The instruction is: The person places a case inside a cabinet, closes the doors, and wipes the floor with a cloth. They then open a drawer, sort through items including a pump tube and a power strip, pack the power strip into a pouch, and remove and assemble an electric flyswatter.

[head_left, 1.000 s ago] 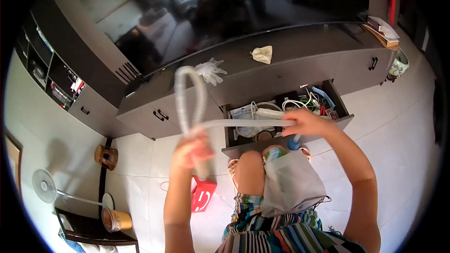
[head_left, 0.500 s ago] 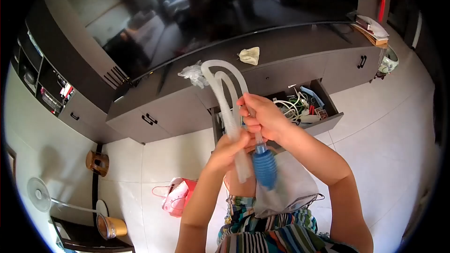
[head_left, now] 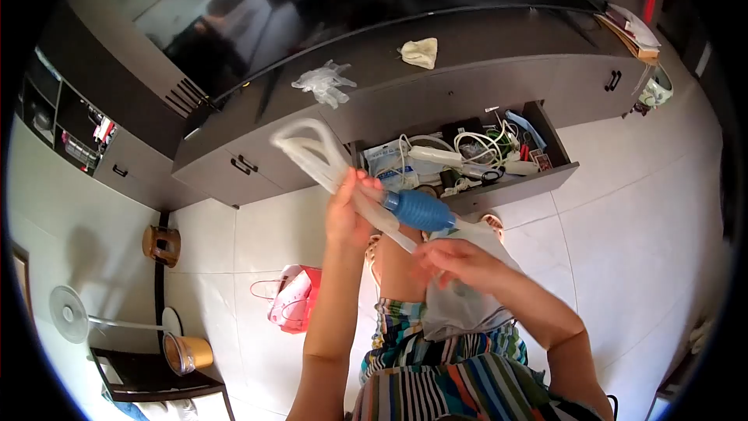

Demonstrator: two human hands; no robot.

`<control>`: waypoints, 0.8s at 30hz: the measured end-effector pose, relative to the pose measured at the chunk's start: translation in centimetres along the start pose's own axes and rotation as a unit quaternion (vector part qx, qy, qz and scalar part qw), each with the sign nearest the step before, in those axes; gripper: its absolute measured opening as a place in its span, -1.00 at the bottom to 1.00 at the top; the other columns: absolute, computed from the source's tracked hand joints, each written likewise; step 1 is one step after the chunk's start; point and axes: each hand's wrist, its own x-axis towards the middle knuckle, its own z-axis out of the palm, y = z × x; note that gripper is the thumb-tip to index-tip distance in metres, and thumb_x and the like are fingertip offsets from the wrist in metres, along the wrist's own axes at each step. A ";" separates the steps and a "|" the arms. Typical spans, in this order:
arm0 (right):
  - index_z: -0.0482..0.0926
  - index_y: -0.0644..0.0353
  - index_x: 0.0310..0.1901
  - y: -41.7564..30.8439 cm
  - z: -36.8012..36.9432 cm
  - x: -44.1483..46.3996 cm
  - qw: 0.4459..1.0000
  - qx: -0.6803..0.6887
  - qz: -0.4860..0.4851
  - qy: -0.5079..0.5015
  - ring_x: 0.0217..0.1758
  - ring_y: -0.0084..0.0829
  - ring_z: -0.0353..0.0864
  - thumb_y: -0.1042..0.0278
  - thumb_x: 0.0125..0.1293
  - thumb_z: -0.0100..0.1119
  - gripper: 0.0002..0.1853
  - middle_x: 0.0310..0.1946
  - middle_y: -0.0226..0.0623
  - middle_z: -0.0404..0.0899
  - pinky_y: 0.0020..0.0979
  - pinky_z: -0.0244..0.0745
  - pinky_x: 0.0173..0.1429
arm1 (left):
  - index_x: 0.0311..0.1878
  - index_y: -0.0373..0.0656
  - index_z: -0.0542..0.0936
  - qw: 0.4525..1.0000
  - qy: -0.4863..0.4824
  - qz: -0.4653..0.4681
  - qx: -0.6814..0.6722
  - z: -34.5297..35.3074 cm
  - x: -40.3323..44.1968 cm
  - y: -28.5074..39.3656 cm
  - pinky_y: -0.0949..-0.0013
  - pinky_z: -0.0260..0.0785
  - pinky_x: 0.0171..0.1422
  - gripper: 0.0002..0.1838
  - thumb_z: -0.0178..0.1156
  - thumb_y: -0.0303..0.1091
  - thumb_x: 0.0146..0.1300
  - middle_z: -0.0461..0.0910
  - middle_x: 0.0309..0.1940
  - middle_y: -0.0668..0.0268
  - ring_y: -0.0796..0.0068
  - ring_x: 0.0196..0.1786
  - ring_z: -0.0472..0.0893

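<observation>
My left hand (head_left: 351,206) is closed around the folded translucent hose of a siphon pump, held up over my lap. The hose (head_left: 312,157) loops up and away beyond my fist, and one end runs down toward my other hand. The pump's blue ribbed bulb (head_left: 421,210) sticks out to the right of the fist, lying nearly sideways. My right hand (head_left: 463,263) is just below the bulb, over a pale grey bag (head_left: 471,312) on my lap. Its fingers are smeared by motion, so whether they touch the hose end or the bag is unclear.
Ahead, an open drawer (head_left: 518,189) holds white cables, a power strip (head_left: 435,156) and packets. A crumpled clear plastic glove (head_left: 326,83) and a cream cloth (head_left: 419,53) lie on the TV cabinet (head_left: 499,43). A pink-red bag (head_left: 294,298) stands on the floor at left.
My right hand has left the hose and moved down toward the bag. The bulb has swung from hanging to nearly sideways. My left hand has risen left with the hose.
</observation>
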 end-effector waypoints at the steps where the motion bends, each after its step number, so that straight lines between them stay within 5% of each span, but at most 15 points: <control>1: 0.40 0.18 -0.19 1.7 -0.1 0.8 0.996 0.082 -0.009 0.031 -0.22 -0.45 0.45 0.07 0.20 -0.02 -0.67 -0.27 -0.28 0.42 -0.38 0.34 -0.09 | -0.28 -0.17 0.41 1.000 0.015 -0.020 -0.014 0.0 -0.2 -0.5 0.32 0.35 -0.11 -0.83 0.10 -0.30 0.13 0.41 -0.46 0.35 0.46 -0.36 0.43; 4: 0.36 0.19 -0.16 2.4 -1.7 2.0 0.869 0.466 -0.110 0.121 -0.17 -0.41 0.45 0.05 0.20 -0.03 -0.64 -0.26 -0.31 0.43 -0.33 0.33 -0.04 | -0.27 -0.14 0.41 0.997 0.039 -0.057 -0.025 0.3 -0.8 -2.2 0.35 0.35 -0.15 -0.83 0.09 -0.28 0.14 0.40 -0.48 0.38 0.49 -0.40 0.42; 5: 0.35 0.15 -0.16 2.6 -2.8 2.5 0.854 0.471 -0.164 0.150 -0.12 -0.39 0.43 0.11 0.19 -0.02 -0.69 -0.25 -0.32 0.43 -0.27 0.32 0.01 | -0.28 -0.13 0.42 0.998 0.039 -0.056 -0.007 0.5 -1.3 -2.3 0.39 0.35 -0.18 -0.83 0.09 -0.26 0.14 0.40 -0.49 0.40 0.50 -0.42 0.41; 8: 0.33 0.12 -0.18 3.8 -6.0 2.9 0.839 0.296 -0.370 0.269 -0.17 -0.36 0.46 0.19 0.16 0.02 -0.74 -0.27 -0.30 0.43 -0.25 0.37 -0.03 | -0.28 -0.14 0.43 0.999 0.027 -0.025 0.029 -1.2 -1.3 -1.7 0.43 0.35 -0.22 -0.82 0.10 -0.25 0.14 0.41 -0.49 0.41 0.53 -0.43 0.42; 13: 0.29 0.12 -0.11 -1.1 -3.5 1.3 0.954 0.051 -0.230 0.187 -0.24 -0.38 0.47 0.33 0.03 0.17 -0.62 -0.26 -0.32 0.41 -0.31 0.44 -0.15 | -0.21 -0.20 0.46 0.933 -0.013 -0.173 0.314 0.0 -3.5 -5.2 0.54 0.31 -0.39 -0.72 0.13 -0.20 0.13 0.47 -0.50 0.39 0.63 -0.46 0.43; 16: 0.25 0.20 -0.07 -1.5 -1.9 2.4 0.925 -0.105 -0.271 0.244 -0.18 -0.38 0.46 0.18 -0.13 0.29 -0.41 -0.24 -0.23 0.41 -0.39 0.38 -0.12 | -0.21 -0.23 0.42 0.921 -0.034 -0.016 0.387 -0.8 -3.5 -8.3 0.41 0.34 -0.36 -0.68 0.10 -0.15 0.14 0.49 -0.50 0.31 0.45 -0.44 0.50; 21: 0.21 0.32 -0.02 1.4 -3.1 3.3 0.901 -0.244 -0.236 0.271 -0.09 -0.27 0.43 0.01 -0.28 0.37 -0.18 -0.17 -0.08 0.39 -0.38 0.32 -0.02 | -0.14 -0.19 0.38 0.703 -0.002 0.138 0.697 -0.9 -4.1 -8.4 0.15 0.30 -0.27 -0.64 0.11 -0.22 0.01 0.49 -0.33 0.12 0.04 -0.31 0.49; 24: 0.16 0.29 0.05 2.1 -3.3 2.5 0.914 -0.203 -0.256 0.241 -0.11 -0.47 0.39 0.16 -0.23 0.40 -0.18 -0.18 -0.23 0.39 -0.46 0.28 0.01 | -0.10 -0.15 0.38 0.616 -0.061 0.175 0.765 -1.6 -4.9 -8.9 0.09 0.26 -0.18 -0.59 0.12 -0.26 -0.09 0.46 -0.30 0.09 0.01 -0.23 0.43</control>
